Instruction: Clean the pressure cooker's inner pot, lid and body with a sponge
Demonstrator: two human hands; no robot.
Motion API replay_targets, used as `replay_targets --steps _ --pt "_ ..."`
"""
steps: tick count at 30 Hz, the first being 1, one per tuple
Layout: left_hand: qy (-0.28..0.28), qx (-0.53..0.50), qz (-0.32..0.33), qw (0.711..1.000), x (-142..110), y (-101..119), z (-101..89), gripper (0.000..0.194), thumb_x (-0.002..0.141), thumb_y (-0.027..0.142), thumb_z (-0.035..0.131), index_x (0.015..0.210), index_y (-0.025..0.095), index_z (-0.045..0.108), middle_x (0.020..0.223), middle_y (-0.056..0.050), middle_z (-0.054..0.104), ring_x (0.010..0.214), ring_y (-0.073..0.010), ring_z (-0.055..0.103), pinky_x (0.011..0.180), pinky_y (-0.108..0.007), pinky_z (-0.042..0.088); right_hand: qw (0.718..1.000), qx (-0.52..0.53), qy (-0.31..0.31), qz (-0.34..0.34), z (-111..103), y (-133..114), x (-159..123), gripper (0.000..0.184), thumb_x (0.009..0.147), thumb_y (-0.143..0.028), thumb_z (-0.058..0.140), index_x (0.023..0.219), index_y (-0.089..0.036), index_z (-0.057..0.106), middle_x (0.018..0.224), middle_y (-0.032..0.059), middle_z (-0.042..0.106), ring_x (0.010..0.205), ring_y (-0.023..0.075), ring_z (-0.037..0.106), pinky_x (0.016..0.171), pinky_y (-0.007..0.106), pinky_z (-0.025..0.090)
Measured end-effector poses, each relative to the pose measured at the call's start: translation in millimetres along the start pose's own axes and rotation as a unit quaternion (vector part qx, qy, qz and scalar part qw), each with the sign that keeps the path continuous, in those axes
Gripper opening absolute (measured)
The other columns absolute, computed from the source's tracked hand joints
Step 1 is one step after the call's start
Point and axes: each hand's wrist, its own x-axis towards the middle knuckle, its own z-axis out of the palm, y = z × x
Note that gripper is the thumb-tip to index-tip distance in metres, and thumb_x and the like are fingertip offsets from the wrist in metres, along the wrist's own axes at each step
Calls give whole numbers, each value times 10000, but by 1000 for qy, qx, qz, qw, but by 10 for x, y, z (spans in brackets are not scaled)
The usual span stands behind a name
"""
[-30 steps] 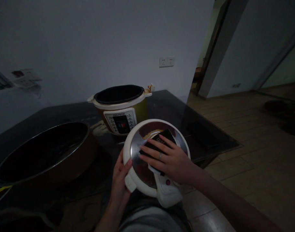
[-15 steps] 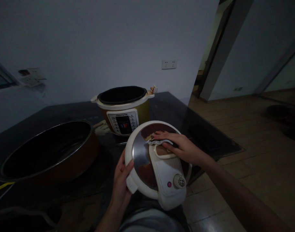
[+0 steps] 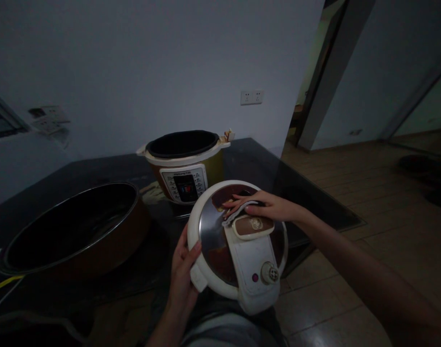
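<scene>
A round pressure cooker lid (image 3: 215,226) with a white rim, shiny top and white handle bar is tilted towards me, close to my body. My left hand (image 3: 184,262) grips its left rim, thumb on top and fingers underneath. Under my right hand (image 3: 265,205) is a folded grey cloth (image 3: 238,212), pressed on the lid's top just beyond the brown handle grip. Behind the lid stands the pressure cooker (image 3: 215,166), uncovered, its dark inner pot (image 3: 184,143) showing and its control panel facing me.
At the left a wide brown pan (image 3: 134,226) with a dark inside sits on the black glossy table (image 3: 249,149). A yellow strip (image 3: 7,282) lies by its near side. Wall sockets (image 3: 252,97) are behind the table; the tiled floor (image 3: 343,274) lies to the right.
My right hand has shifted slightly up with the cloth, uncovering more of the lid's brown handle grip. My left hand keeps its hold on the rim.
</scene>
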Motion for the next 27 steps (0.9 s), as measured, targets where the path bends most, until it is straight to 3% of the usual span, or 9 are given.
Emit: replay_targets --steps 4,10,12,15,18,21,24,27 --pt "8 -2 -4 1000 12 -6 -2 761 585 271 843 1291 230 561 1090 -75 722 864 -255 715 760 -296 586 992 8 128 11 133 131 -264 375 922 -491 474 1183 -279 641 1312 14 597 1268 196 511 1146 502 230" --pt "-7 -5 4 1000 24 -13 8 730 611 265 827 1289 225 558 1054 -69 732 860 -247 717 757 -289 583 954 -32 292 51 497 189 -600 392 953 -412 433 1300 -279 558 1407 40 512 1348 214 408 1155 473 229" --pt "-16 -7 8 1000 22 -12 8 721 617 263 824 1287 228 560 1023 -59 739 831 -234 720 755 -284 583 935 -45 343 82 616 224 -691 403 951 -414 431 1303 -264 558 1403 53 520 1325 225 444 1135 454 283" --pt "-13 -13 3 1000 23 -15 1 704 625 249 819 1280 236 563 1000 -42 745 797 -213 722 746 -271 583 900 -77 407 134 788 267 -816 396 928 -454 453 1196 -223 631 1220 72 667 1134 254 618 1005 417 464" --pt "9 -11 -11 1000 32 -22 -3 723 616 237 822 1287 217 553 979 -50 749 759 -210 723 683 -253 587 880 -110 429 170 975 217 -906 363 911 -471 468 1048 -208 679 958 56 747 915 251 702 814 358 577" --pt "27 -10 -16 999 37 -23 4 752 601 230 830 1296 205 545 969 -53 750 735 -210 722 642 -246 588 864 -154 440 192 1205 89 -951 314 913 -440 473 1028 -224 670 823 43 743 878 253 712 773 352 596" --pt "21 -8 -11 1000 30 -13 22 761 601 231 830 1304 213 540 1006 -53 744 776 -219 723 679 -258 592 830 -214 464 224 1450 -18 -967 332 913 -393 486 1162 -219 618 948 89 745 937 282 705 740 381 611" --pt "5 -1 -4 1000 14 2 42 744 611 255 826 1299 218 546 1025 -62 740 811 -235 722 723 -279 592 818 -285 464 186 1619 -72 -972 447 897 -298 506 1338 -225 499 1197 132 668 1097 310 639 813 442 596"
